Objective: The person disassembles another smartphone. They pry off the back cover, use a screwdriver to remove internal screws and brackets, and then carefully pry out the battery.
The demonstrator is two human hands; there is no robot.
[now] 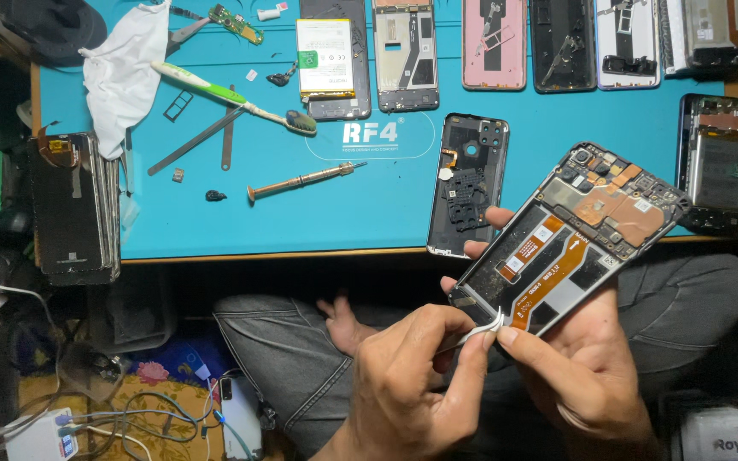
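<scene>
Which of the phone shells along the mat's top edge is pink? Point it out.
The pink phone shell, third from the right; its neighbours are grey, black or white.

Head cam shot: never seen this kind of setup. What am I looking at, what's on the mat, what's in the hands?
There is no machine here, just one person's two bare hands, filmed by a camera on their head looking down over their lap at a low bench.

The right hand holds an opened phone from beneath, its inner side up, showing the boards and an orange flex cable. The left hand pinches a thin white tool against the phone's lower edge.

On the teal work mat lie a screwdriver, a green and white toothbrush, a crumpled white cloth, flat metal pry strips, a dark back cover and a row of other stripped phones along the far edge. A stack of dark panels sits at the left end.
</scene>
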